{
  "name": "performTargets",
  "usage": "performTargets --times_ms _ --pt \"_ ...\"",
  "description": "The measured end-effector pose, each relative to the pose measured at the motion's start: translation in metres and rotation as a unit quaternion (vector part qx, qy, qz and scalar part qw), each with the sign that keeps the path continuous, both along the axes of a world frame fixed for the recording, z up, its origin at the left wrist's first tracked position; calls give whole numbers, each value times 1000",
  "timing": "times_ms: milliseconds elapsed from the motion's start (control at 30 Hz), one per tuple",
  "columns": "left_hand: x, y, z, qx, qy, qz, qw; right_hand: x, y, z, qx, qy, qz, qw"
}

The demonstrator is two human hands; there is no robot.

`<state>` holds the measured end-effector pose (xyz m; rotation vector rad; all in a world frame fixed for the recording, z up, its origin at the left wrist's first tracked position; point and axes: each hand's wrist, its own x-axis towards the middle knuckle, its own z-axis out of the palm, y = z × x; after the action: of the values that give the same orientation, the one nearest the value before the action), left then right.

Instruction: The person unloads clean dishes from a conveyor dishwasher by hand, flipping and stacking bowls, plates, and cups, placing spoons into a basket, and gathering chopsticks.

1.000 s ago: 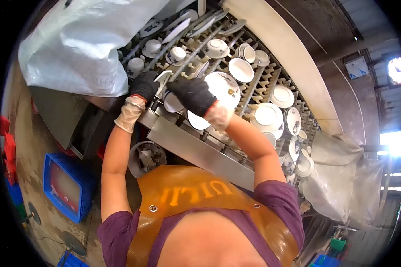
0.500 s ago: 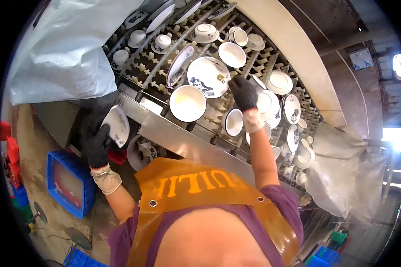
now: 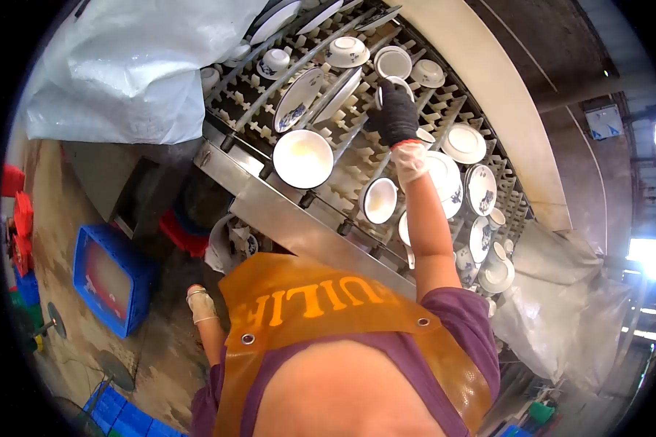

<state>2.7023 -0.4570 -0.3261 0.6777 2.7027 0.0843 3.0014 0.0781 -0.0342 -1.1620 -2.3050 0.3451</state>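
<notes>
My right hand [image 3: 396, 116], in a dark knitted glove, reaches over the conveyor rack and has its fingers closed on a small white bowl [image 3: 408, 86], which it partly covers. Left of it, a white plate [image 3: 342, 96] leans on edge beside a blue-patterned plate [image 3: 299, 100]. Nearer me, a large white bowl [image 3: 303, 159] and a smaller dark-rimmed bowl [image 3: 380, 201] rest tilted, their insides facing me. Low at my left side, only the pale glove cuff of my left hand [image 3: 202, 304] shows clearly; its fingers cannot be made out.
The pegged conveyor [image 3: 251, 109] carries several more bowls and plates, including stacked plates [image 3: 444, 175] at right. A metal ledge [image 3: 291, 226] runs along its near side. Plastic sheeting [image 3: 124, 80] hangs at left. A blue crate [image 3: 113, 280] stands on the floor.
My right hand has moved up and away onto the small bowl. The large patterned plate now stands on edge. My left hand has dropped lower, and the plate it held is out of sight.
</notes>
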Motion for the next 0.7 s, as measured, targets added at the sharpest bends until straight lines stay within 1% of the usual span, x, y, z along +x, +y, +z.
performTargets --times_ms 33,67,100,133,167,200,233,267,300,333,367,400,433,467,500,533,567,600,633,700 --pt "5 13 8 19 31 -25 999 4 5 -6 108 -163 -61 979" --pt "9 30 23 61 76 -63 993 13 30 -48 114 -179 -78 974" --pt "14 48 44 121 135 -112 977 21 34 -45 116 -178 -77 974" --pt "23 68 77 191 155 -166 955 29 38 -42 75 -165 -51 982" --pt "31 95 132 260 177 -218 924 35 45 -37 36 -150 -23 988" --pt "49 125 185 364 89 -170 911 39 40 -6 -79 -64 -20 995" --pt "69 150 230 460 -4 -121 880 51 57 -12 -233 119 15 965" --pt "84 166 259 463 -1 -121 878 64 63 -3 -319 189 33 928" --pt "97 180 281 487 -37 -161 858 72 67 7 -399 257 50 879" --pt "107 194 294 507 -75 -202 834 73 74 14 -321 160 -10 933" --pt "112 210 301 502 -66 -305 807 73 99 -4 -102 -66 -70 990" --pt "116 225 306 490 -56 -407 769 68 94 0 -25 -79 -61 995" --pt "126 238 303 437 -13 -453 777 53 89 5 55 -91 -51 993" --pt "142 253 312 406 -33 -460 789 38 106 -15 89 -114 -68 987" --pt "152 266 318 374 -52 -467 799 22 100 -11 66 -123 -47 989" --pt "155 275 301 341 17 -491 801 7 97 -11 -14 -101 -45 994" --pt "157 287 276 309 90 -511 797 -2 131 -55 209 -39 44 976" --pt "155 295 266 276 131 -525 794 -15 114 -44 162 -152 3 975" --pt "162 299 290 235 102 -486 835 -22 121 -53 212 -192 -25 958" --pt "150 301 277 319 103 -519 786 -27 135 -53 215 -164 -23 963"
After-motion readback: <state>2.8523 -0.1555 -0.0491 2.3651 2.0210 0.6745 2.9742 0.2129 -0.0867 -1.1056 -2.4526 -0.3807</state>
